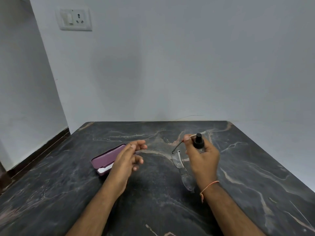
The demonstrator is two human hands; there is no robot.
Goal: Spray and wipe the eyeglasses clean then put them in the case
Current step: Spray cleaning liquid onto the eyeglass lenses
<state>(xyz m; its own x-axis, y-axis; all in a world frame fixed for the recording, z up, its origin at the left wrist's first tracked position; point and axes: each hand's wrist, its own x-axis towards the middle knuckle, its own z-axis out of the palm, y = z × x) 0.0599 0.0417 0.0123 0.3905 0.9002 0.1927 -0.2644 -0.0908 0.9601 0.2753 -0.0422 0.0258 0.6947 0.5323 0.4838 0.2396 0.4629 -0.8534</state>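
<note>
Eyeglasses, clear-lensed thin-framed point(183, 169), long axis near-to-far, just left of right hand point(202, 156); right hand grips black-capped clear spray bottle point(198, 142); left hand point(129, 157) loose, holding nothing, farther off

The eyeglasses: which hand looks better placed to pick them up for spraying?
Probably the left hand: it is open and holds nothing, while the right hand grips the spray bottle just beside the eyeglasses.

The clear-lensed eyeglasses point(183, 169) hang at right of centre. The black-capped spray bottle point(198, 142) stands upright just beyond. The purple case point(106, 159) lies open, left.
</note>
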